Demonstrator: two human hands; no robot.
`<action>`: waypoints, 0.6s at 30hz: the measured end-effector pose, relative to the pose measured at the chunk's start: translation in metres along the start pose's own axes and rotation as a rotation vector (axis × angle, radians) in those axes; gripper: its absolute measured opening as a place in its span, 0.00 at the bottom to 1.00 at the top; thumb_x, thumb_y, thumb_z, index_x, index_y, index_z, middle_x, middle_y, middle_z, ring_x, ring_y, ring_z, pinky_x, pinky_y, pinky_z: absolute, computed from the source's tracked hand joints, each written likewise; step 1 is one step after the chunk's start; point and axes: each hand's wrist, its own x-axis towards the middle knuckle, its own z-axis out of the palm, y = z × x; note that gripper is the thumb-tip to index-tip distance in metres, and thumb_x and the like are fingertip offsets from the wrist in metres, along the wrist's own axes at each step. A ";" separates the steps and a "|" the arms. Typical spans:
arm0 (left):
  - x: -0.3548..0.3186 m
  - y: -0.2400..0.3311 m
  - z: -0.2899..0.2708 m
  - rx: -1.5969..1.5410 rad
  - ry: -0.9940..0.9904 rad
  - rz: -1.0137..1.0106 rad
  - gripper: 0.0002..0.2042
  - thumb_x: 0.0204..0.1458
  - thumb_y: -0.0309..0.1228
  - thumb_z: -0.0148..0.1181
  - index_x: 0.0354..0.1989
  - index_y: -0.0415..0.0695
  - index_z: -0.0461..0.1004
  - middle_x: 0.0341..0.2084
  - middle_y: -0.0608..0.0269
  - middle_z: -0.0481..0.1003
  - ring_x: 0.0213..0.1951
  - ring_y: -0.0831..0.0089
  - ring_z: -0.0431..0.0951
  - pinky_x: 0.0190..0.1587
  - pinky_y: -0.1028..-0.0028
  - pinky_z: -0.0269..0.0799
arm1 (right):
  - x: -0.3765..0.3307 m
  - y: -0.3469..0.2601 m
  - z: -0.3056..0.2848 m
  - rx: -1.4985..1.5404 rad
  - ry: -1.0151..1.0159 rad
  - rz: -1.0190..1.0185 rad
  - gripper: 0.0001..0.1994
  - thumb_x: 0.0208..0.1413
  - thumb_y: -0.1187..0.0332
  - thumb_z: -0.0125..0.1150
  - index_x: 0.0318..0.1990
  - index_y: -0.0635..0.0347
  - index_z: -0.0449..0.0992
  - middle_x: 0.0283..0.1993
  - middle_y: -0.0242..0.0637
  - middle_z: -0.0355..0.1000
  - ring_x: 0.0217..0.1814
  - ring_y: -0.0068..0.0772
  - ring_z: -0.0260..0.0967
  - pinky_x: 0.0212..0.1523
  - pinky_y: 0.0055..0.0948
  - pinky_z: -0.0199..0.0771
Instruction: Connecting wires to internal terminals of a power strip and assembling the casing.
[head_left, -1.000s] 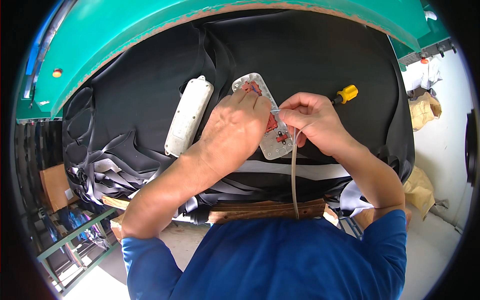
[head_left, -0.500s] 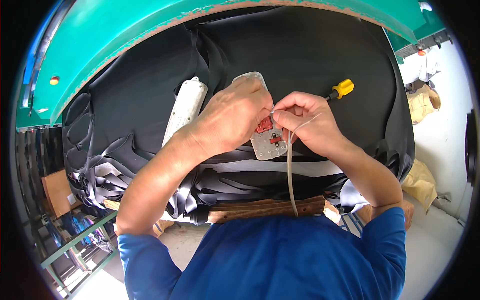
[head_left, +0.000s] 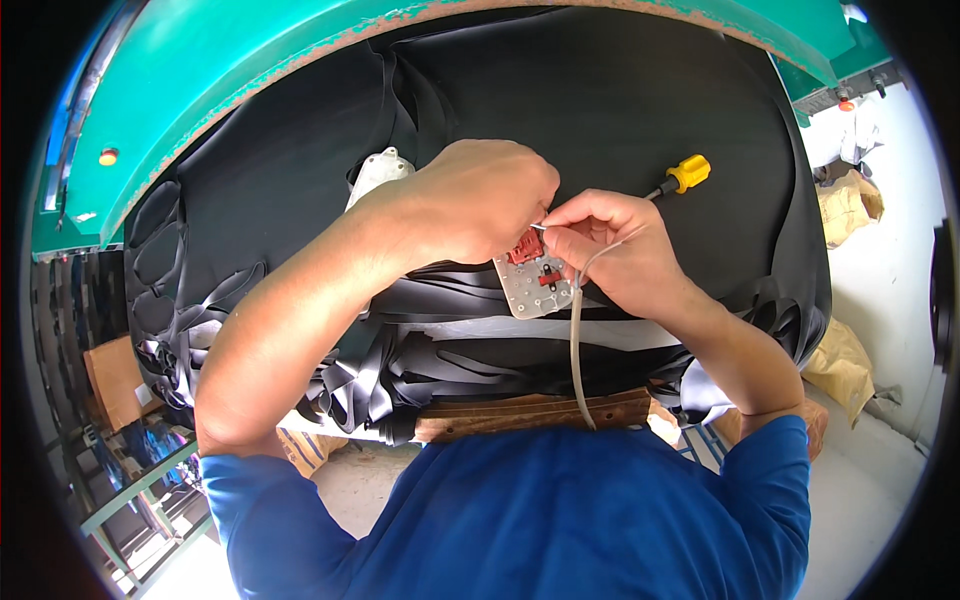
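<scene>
Between the thumb and forefinger of my right hand is the thin bared end of a wire. It belongs to a pale cable that runs down toward my blue shirt. My left hand is closed, its back turned up, with its fingertips close to the wire end; what they hold is hidden. Beneath both hands lies a pale grey power strip half with a red socket part and a small red switch part. My left hand covers its far end.
A white power strip cover lies partly under my left forearm. Right of my hands is a yellow-handled screwdriver. Black sheet material covers the work surface, with loose strips at the left. A green machine frame arches over the far side.
My left hand has rolled over, knuckles upward, and its elbow has swung out to the left. The forearm now hides more of the white cover. My right hand has barely shifted.
</scene>
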 end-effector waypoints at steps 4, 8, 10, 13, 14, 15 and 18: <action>0.003 0.005 -0.004 0.100 -0.066 -0.006 0.07 0.56 0.27 0.55 0.32 0.37 0.77 0.31 0.52 0.76 0.42 0.54 0.77 0.43 0.60 0.73 | -0.001 0.006 0.000 0.019 -0.006 -0.049 0.03 0.60 0.78 0.60 0.40 0.66 0.79 0.32 0.34 0.77 0.29 0.16 0.71 0.28 0.20 0.71; 0.007 0.015 -0.010 0.267 -0.139 0.043 0.06 0.54 0.27 0.56 0.31 0.39 0.78 0.31 0.53 0.77 0.40 0.55 0.78 0.42 0.60 0.74 | -0.003 0.013 0.002 0.020 0.001 -0.183 0.03 0.61 0.79 0.60 0.39 0.65 0.79 0.32 0.34 0.77 0.31 0.15 0.72 0.31 0.18 0.72; 0.009 0.009 -0.006 0.206 -0.081 0.050 0.04 0.52 0.26 0.57 0.30 0.39 0.77 0.30 0.54 0.77 0.39 0.55 0.78 0.42 0.60 0.74 | -0.002 0.016 0.002 -0.008 0.011 -0.205 0.03 0.60 0.79 0.60 0.40 0.65 0.78 0.32 0.34 0.77 0.32 0.15 0.72 0.31 0.19 0.72; 0.004 -0.003 0.007 0.056 0.113 0.097 0.02 0.50 0.23 0.60 0.30 0.39 0.77 0.28 0.55 0.76 0.36 0.56 0.78 0.40 0.62 0.73 | -0.002 0.014 0.001 -0.072 0.006 -0.181 0.05 0.60 0.80 0.60 0.42 0.66 0.77 0.33 0.33 0.76 0.33 0.14 0.72 0.33 0.18 0.73; -0.001 -0.007 0.010 -0.034 0.251 0.144 0.01 0.50 0.22 0.61 0.30 0.39 0.77 0.27 0.56 0.76 0.35 0.58 0.78 0.38 0.64 0.73 | -0.004 0.011 0.001 -0.114 -0.001 -0.134 0.07 0.60 0.80 0.60 0.45 0.67 0.76 0.34 0.32 0.75 0.34 0.14 0.71 0.33 0.18 0.73; -0.007 -0.011 0.012 -0.030 0.250 0.144 0.01 0.50 0.22 0.61 0.30 0.39 0.77 0.27 0.56 0.76 0.35 0.58 0.78 0.38 0.64 0.73 | -0.004 0.008 0.003 -0.111 -0.001 -0.138 0.07 0.60 0.80 0.60 0.45 0.67 0.76 0.34 0.32 0.75 0.34 0.14 0.71 0.33 0.18 0.73; -0.024 -0.017 0.019 -0.274 0.429 0.003 0.03 0.53 0.19 0.61 0.35 0.37 0.78 0.26 0.60 0.75 0.27 0.74 0.76 0.32 0.75 0.71 | -0.005 0.005 0.003 -0.072 -0.009 -0.103 0.08 0.60 0.81 0.59 0.46 0.66 0.75 0.33 0.30 0.74 0.33 0.13 0.70 0.32 0.17 0.71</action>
